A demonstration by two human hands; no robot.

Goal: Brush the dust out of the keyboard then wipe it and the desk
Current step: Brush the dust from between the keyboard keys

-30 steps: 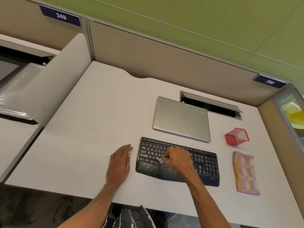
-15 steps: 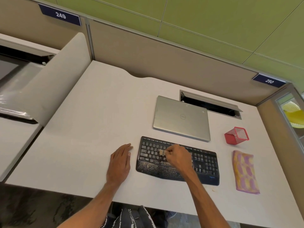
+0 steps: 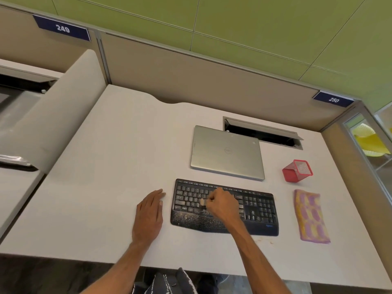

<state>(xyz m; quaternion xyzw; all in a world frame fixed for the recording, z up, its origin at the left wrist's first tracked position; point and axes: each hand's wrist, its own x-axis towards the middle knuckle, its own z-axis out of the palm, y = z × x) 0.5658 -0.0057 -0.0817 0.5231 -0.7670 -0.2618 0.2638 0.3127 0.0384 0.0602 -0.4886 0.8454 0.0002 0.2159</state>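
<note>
the right hand (image 3: 223, 205) is pinching a small pale-bristled brush (image 3: 202, 202) against the keys of the dusty black keyboard (image 3: 224, 206), which is lying near the front edge of the white desk (image 3: 118, 158). the left hand (image 3: 149, 213) is resting flat, fingers together, just beside the keyboard. a pink-and-yellow cloth (image 3: 310, 217) is lying to the right.

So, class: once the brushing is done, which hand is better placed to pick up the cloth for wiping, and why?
Probably the right hand. The cloth lies right of the keyboard, on that hand's side, though it must first release the brush. The left hand rests flat on the desk, across the keyboard.
</note>
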